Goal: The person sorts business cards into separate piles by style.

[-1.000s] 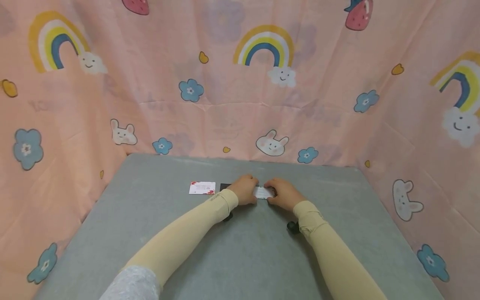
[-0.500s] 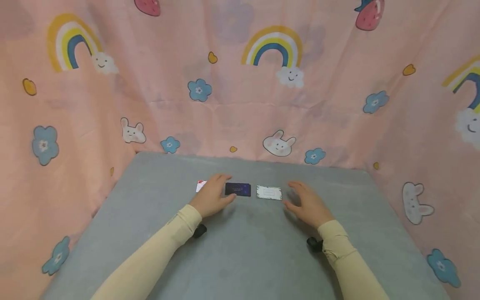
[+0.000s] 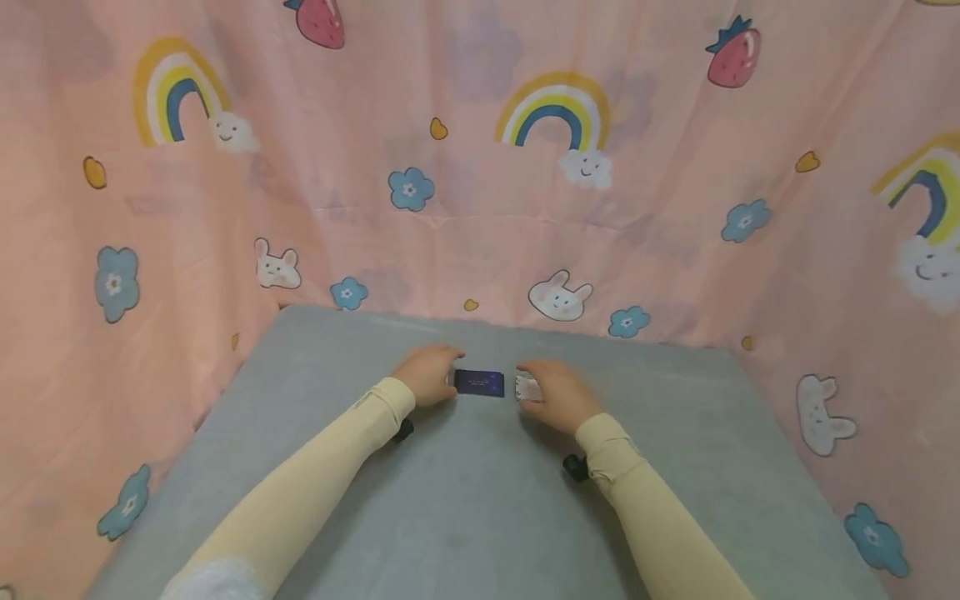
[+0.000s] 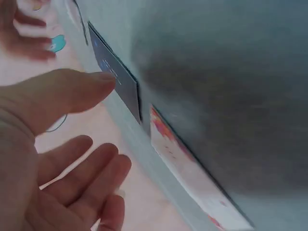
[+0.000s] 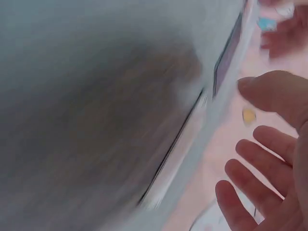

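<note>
A dark blue stack of business cards [image 3: 480, 382] lies on the grey table between the hands. My left hand [image 3: 426, 375] is at its left end, thumb and fingers apart. In the left wrist view the thumb [image 4: 86, 89] overlaps the dark cards, and a white business card with red flowers [image 4: 187, 168] lies beside them; the hand hides most of that card in the head view. My right hand [image 3: 558, 393] reaches over a white business card with a leafy border [image 3: 528, 388], covering its right part. In the right wrist view its fingers [image 5: 252, 175] are spread.
The grey table [image 3: 480, 500] runs back to a pink curtain [image 3: 480, 250] printed with rainbows, rabbits and flowers. The curtain also stands along the left and right sides. A dark camera piece [image 3: 576, 467] sits under the right wrist.
Both hands drew apart from the white card, uncovering the dark cards. Since then the right hand has come back left over the white card, and the left hand hides the flowered card.
</note>
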Motion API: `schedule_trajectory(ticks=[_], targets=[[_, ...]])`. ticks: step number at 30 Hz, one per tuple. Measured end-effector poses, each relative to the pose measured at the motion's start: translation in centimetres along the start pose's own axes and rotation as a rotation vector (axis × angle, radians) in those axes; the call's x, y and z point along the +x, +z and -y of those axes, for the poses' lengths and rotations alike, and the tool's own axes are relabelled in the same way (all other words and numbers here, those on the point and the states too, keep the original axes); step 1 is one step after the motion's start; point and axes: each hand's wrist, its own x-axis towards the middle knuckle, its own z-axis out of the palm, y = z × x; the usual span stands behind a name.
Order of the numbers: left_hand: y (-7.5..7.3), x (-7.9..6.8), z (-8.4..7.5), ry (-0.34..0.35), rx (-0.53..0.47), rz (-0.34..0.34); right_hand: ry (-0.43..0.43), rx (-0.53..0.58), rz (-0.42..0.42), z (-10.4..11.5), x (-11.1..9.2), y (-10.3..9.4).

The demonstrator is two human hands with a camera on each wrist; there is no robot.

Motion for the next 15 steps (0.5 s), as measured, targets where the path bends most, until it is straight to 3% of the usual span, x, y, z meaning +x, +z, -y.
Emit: schedule_trajectory(ticks=[6,10,15], targets=[[1.0,2.6,-1.5,0.022,0.051,0.11,0.004,0.006,0.145,1.8,4.2,1.1],[0.7,2.9,-1.9,0.016,0.055,0.147,-0.018,0.01,0.198,1.9,5.4,1.1],[0.5,2.9,-1.3,0.04,0.039,0.147,-0.039,-0.005,0.214,2.1,6.1,1.7]])
